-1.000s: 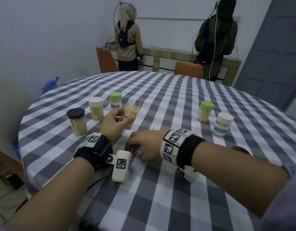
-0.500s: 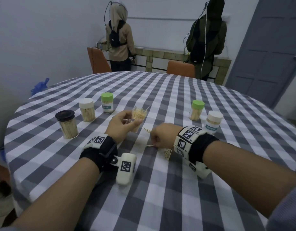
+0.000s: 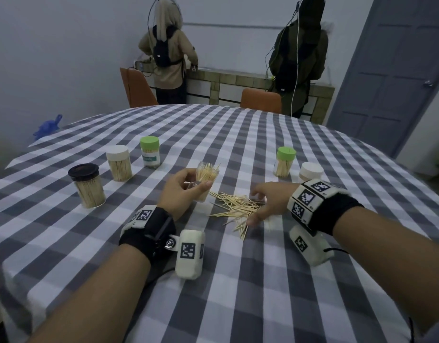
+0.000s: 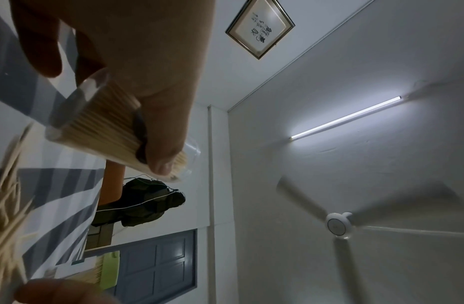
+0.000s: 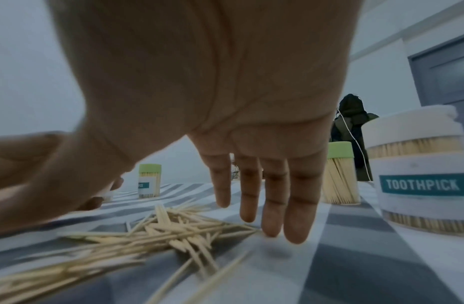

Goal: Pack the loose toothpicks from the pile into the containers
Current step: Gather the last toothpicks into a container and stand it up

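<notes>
My left hand [image 3: 182, 191] grips a clear open container [image 3: 206, 178] packed with toothpicks, held upright just above the checked tablecloth; the left wrist view shows my thumb and fingers [image 4: 158, 127] round that container [image 4: 103, 135]. A loose pile of toothpicks [image 3: 235, 207] lies just right of it. My right hand [image 3: 265, 204] hovers at the pile's right edge, fingers [image 5: 267, 195] straight and spread, pointing down at the toothpicks [image 5: 153, 230], holding nothing.
Closed containers stand on the round table [image 3: 238, 280]: a black-lidded one [image 3: 86, 184], a white-lidded one [image 3: 118, 162] and a green-lidded one [image 3: 150, 154] at left, another green-lidded one [image 3: 284, 161] and a white labelled one [image 3: 311, 172] at right. Two people stand at the far counter.
My right hand moved off the pile to its right side and opened, uncovering the toothpicks. The left hand still holds the container in about the same place.
</notes>
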